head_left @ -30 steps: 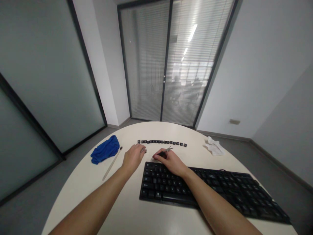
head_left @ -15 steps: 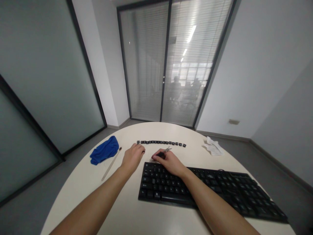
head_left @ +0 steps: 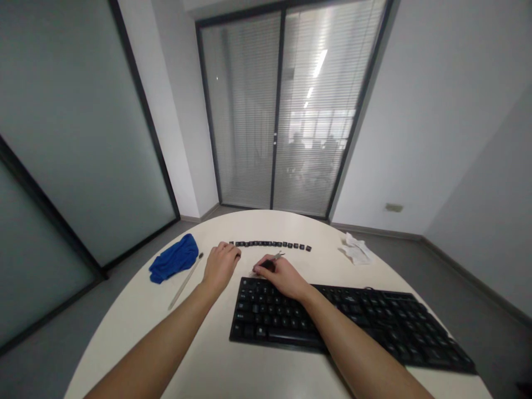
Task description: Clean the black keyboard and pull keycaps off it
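My left hand (head_left: 221, 267) rests on the table near the left end of a row of black keycaps (head_left: 270, 243). Its fingers are curled and pressed together; whatever lies under the fingertips is hidden. Just above the top left edge of a black keyboard (head_left: 286, 336), my right hand (head_left: 281, 274) is shut on a small keycap puller (head_left: 269, 265) with a dark body and thin metal ends. The puller's tips point away from the palm on both sides. My right forearm passes over the keyboard, covering several keys.
A blue cloth (head_left: 174, 258) lies crumpled at the left, with a thin light-handled brush (head_left: 185, 281) beside it. Crumpled white tissue (head_left: 356, 249) sits toward the right rim of the round cream table (head_left: 208, 360). Glass partitions and walls stand beyond.
The whole view has shifted slightly, so the table and its things appear a little further left. Both hands keep nearly the same pose, and the puller stays in my right hand.
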The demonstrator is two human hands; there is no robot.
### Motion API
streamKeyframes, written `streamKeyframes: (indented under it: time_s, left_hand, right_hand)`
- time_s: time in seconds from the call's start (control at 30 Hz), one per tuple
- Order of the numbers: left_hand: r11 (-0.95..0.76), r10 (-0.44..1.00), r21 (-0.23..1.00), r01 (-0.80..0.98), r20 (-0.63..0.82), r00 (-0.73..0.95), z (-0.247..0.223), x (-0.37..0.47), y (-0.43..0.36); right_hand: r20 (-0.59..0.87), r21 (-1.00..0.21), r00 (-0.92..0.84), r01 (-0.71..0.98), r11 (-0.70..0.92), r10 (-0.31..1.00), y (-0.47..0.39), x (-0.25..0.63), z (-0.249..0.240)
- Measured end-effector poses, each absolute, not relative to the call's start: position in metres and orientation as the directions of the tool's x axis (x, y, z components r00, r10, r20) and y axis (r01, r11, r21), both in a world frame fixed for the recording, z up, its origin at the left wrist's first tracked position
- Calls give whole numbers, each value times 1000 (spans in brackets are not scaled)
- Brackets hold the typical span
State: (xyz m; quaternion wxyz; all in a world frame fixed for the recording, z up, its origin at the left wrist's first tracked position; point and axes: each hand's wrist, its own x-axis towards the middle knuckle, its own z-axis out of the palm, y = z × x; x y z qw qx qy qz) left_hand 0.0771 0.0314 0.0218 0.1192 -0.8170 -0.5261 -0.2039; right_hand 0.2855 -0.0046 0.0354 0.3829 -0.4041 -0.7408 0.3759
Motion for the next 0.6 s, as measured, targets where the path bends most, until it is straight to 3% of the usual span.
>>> streamKeyframes:
  time_s: [0.17, 0.6]
  left_hand:
    - [-421, 805, -35, 906, 446, 391, 26, 78, 40]
    - [-376, 804, 92, 922, 528, 275, 14, 74, 52]
  right_hand:
    - [279, -863, -379, 304, 403, 882, -3, 285, 33]
    - [247, -884, -378, 290, 367, 892, -4, 287, 33]
